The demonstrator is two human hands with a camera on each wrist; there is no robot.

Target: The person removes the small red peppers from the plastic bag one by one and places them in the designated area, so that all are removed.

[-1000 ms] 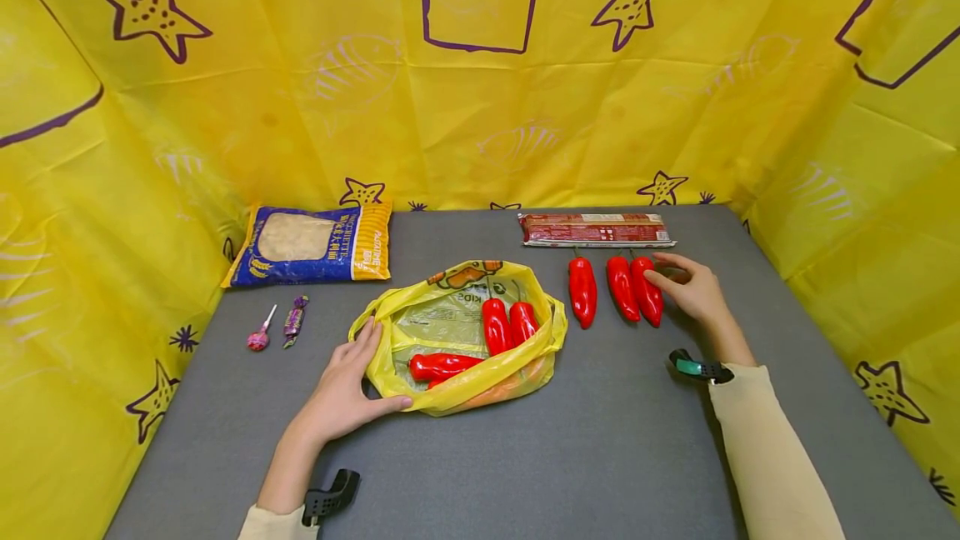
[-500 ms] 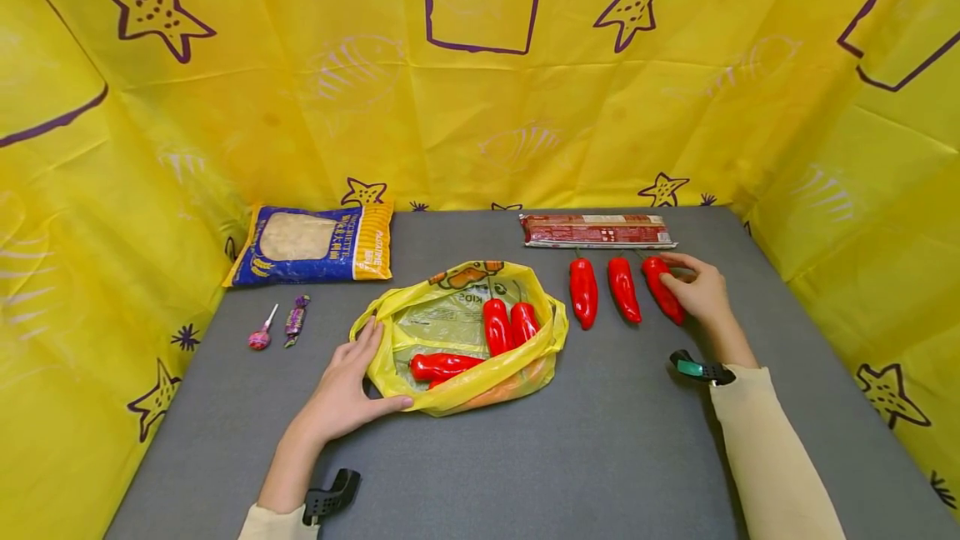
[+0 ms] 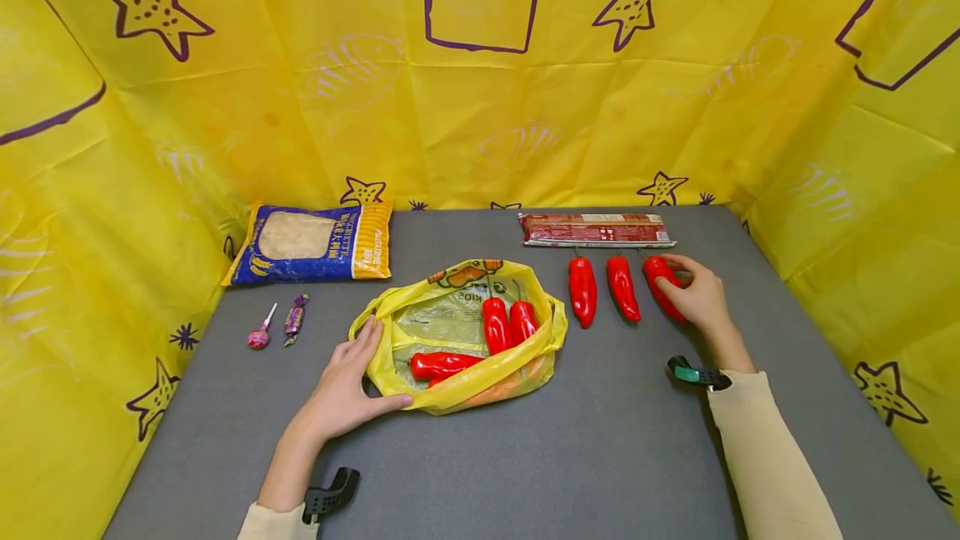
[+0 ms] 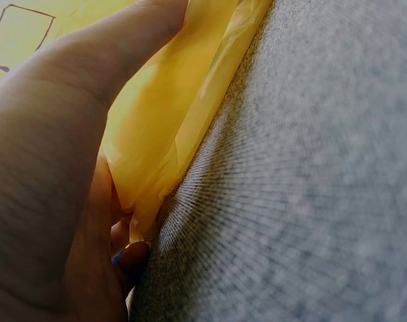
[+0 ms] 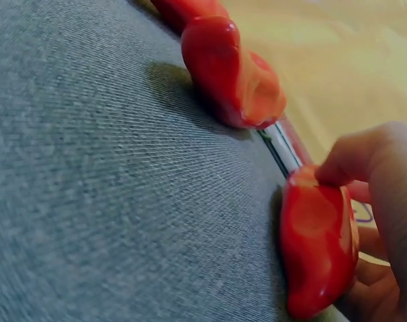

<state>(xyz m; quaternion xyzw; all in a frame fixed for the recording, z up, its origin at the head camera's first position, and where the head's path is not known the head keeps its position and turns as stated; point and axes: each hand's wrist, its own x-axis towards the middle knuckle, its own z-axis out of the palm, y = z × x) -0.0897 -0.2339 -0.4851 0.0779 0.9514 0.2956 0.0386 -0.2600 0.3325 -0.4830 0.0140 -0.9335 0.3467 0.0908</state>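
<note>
A yellow plastic bag [image 3: 525, 365] lies mouth-up on the table with several red peppers [image 3: 497, 327] inside. My left hand [image 3: 341, 382] holds the bag's left side, thumb along the near wall and fingers at the rim; some of its fingers are hidden in the left wrist view. To the right, my right hand [image 3: 697, 294] grips the rightmost loose red pepper [image 5: 318, 248] between thumb and fingers, and this pepper lies on or just at the tabletop. Two more loose peppers, one in the middle [image 3: 622, 290] and one on the left [image 3: 582, 292], lie beside it.
Behind the loose peppers lies a long red packet [image 3: 596, 229]. At the back left sits a blue and yellow pasta bag [image 3: 307, 244]. A lollipop [image 3: 258, 337] and a purple wrapped candy [image 3: 295, 321] lie left of the plastic bag. Yellow cloth walls surround the grey table [image 3: 510, 473].
My right hand has shifted the rightmost pepper to the right, apart from its neighbour, and its thumb now lies across it. The left hand and the bag stay in place.
</note>
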